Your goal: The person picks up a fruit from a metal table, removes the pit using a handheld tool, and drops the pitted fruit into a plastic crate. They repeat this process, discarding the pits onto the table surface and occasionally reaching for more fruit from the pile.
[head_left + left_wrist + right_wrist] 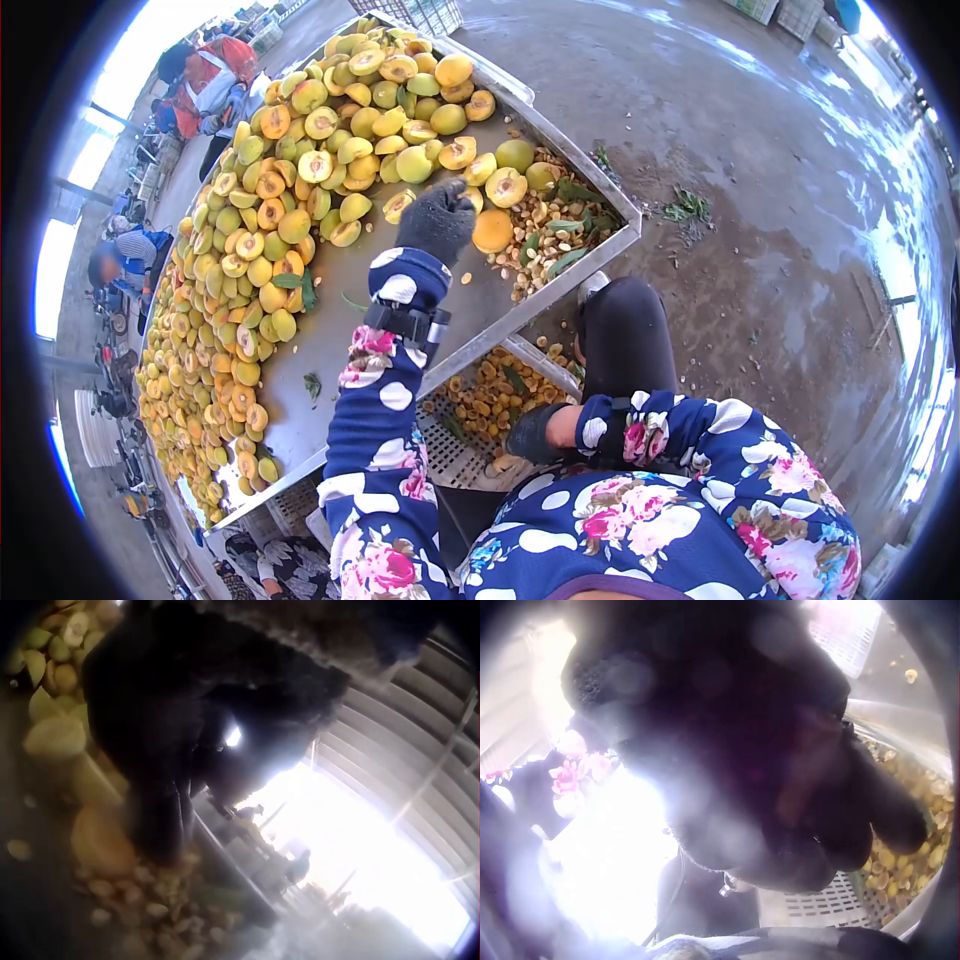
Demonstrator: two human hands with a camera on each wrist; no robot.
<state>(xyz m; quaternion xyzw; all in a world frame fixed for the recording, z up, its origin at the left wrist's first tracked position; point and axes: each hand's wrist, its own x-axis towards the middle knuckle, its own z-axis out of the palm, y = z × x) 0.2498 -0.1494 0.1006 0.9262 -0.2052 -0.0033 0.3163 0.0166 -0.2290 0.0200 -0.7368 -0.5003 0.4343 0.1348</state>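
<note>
Your left hand [437, 222], in a dark glove, is over the metal table [320, 345], right by the cut fruit. The big pile of yellow and green fruit halves [295, 225] covers the far side and the left side of the table, and many of them show their cut faces. One orange half [492, 231] sits just beside your left hand — the left wrist view shows a dark finger pointing down next to it, very close. I can't tell if that hand is pinching something, because the glove is dark and hides the fingertips. In the near right corner of the table is a heap of small pits [530, 238], with some long green leaves [567, 262] on top. Your right hand [540, 432], also in a dark glove, is lower down, above a white crate [450, 472] with holes in it. Yellow fruit pieces [485, 400] lie in that crate. The right hand's fingers look bent, but I can't tell whether they hold anything — it's too dark there. Across the table is a person in an orange-red top [228, 62], and the gray floor [780, 200] looks wet.
</note>
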